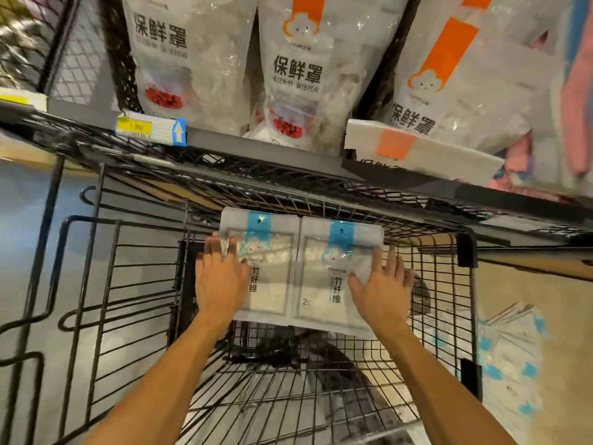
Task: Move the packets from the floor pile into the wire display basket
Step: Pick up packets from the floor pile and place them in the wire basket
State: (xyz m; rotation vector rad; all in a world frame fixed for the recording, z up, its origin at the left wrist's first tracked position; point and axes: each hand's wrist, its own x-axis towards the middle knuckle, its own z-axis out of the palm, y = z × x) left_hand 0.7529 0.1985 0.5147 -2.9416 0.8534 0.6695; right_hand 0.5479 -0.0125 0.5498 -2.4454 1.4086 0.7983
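Placing | left hand [221, 277], right hand [382, 290] pressing flat, fingers straight, on blue-striped clear packets [301, 268] | squaring them far inside black wire basket [321, 380]

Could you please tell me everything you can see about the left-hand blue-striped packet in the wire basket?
The left packet is a flat, glossy plastic pouch, pale grey-white with a blue stripe and a hang hole at its top edge and dark printed characters down the front. It lies inside the wire basket, edge to edge with the right packet. The left hand presses flat on its left side, fingers straight.
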